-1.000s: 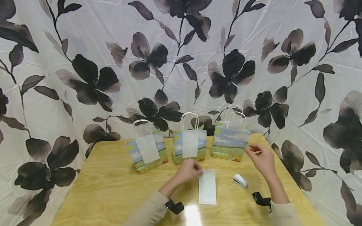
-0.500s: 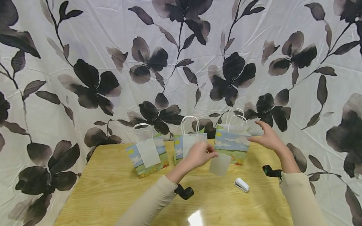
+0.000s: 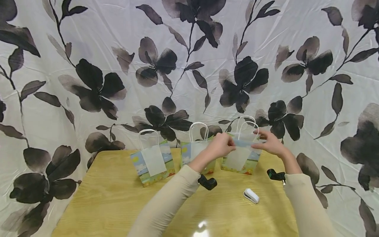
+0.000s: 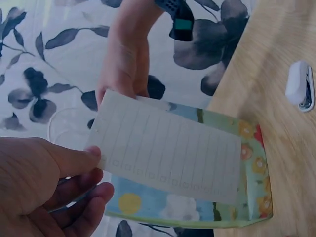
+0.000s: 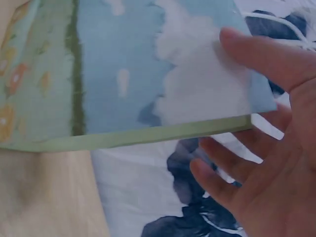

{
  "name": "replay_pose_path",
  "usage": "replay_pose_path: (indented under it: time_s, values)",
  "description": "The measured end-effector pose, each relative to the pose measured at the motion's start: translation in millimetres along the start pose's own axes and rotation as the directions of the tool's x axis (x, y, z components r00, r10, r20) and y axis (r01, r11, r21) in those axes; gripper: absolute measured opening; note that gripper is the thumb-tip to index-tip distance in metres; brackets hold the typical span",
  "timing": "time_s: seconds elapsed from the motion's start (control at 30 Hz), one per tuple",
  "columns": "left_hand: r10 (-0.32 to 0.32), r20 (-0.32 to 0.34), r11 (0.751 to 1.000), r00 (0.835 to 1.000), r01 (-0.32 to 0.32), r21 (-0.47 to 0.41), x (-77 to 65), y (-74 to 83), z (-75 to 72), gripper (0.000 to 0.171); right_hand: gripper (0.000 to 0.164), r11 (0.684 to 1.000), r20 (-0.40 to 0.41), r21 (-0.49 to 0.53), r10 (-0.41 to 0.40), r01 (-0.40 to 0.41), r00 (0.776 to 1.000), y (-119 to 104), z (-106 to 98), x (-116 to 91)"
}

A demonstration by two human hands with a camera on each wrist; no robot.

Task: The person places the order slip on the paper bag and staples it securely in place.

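Note:
My left hand [image 3: 220, 146] pinches the top end of a white lined paper slip [image 4: 168, 148] between thumb and fingers. The slip hangs in front of the rightmost paper gift bag [image 3: 253, 164], which has a sky-and-meadow print and white handles. At that bag's upper right edge, my right hand [image 3: 270, 143] grips it, thumb [image 5: 261, 54] on the printed front and other fingers around the far side. In the left wrist view the slip shows ruled lines and a row of small boxes, and it covers much of the bag's front.
Two similar bags, one at left [image 3: 170, 161] and one in the middle [image 3: 186, 158], stand along the back of the wooden table [image 3: 118, 197], each with a white slip on its front. A small white stapler [image 3: 251, 196] lies nearer, below the right bag. A floral curtain [image 3: 189, 65] hangs behind.
My left hand has lifted the slip off the table and carried it right and up to the right bag. The right hand spread open beside that bag, then closed on its upper edge.

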State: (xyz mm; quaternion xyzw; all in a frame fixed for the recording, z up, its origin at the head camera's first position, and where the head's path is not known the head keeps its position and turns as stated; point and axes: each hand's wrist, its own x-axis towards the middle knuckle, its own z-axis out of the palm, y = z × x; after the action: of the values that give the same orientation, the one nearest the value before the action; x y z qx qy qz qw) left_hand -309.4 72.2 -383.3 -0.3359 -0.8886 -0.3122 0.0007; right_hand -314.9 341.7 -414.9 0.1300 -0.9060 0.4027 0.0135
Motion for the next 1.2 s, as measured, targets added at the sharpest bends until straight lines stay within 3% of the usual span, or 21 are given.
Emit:
replay_pose_path:
  time_s: [0.23, 0.37, 0.53, 0.67, 0.9, 1.03, 1.2]
  values:
    - [-0.068, -0.003, 0.997, 0.998, 0.068, -0.045, 10.0, -0.4, 15.2, 0.009, 0.027, 0.999, -0.129, -0.015, -0.049, 0.048, 0.990, 7.7, 11.8, -8.8]
    - [-0.037, -0.029, 0.999, 0.999, 0.036, -0.021, 7.2, -7.1, 20.5, 0.010, 0.015, 0.997, -0.178, -0.023, -0.070, 0.067, 0.982, 7.0, 21.5, -15.3]
    - [0.037, -0.083, 0.997, 0.996, -0.031, 0.072, 6.9, -12.0, 23.3, 0.009, 0.018, 0.999, -0.193, 0.005, -0.049, 0.051, 0.980, 3.8, 26.5, -21.5]
    - [0.037, -0.083, 0.997, 0.996, -0.031, 0.076, 9.6, -12.8, 25.3, 0.008, 0.019, 0.998, -0.195, 0.036, -0.035, 0.043, 0.980, 1.0, 26.6, -26.2]
    - [-0.005, -0.072, 1.000, 0.997, 0.003, -0.016, 16.5, -15.6, 37.9, 0.010, 0.018, 0.991, -0.160, 0.134, 0.019, 0.003, 0.987, 2.9, 26.9, -36.8]
    - [-0.043, -0.092, 0.991, 0.995, 0.031, -0.127, 16.6, -16.6, 43.4, 0.008, 0.018, 0.980, -0.145, 0.198, 0.001, 0.029, 0.989, 2.9, 29.0, -37.7]
    - [-0.075, -0.111, 0.980, 0.991, 0.053, -0.191, 15.5, -20.1, 49.4, 0.006, 0.019, 0.982, -0.153, 0.181, -0.024, 0.051, 0.988, -0.2, 31.8, -40.4]
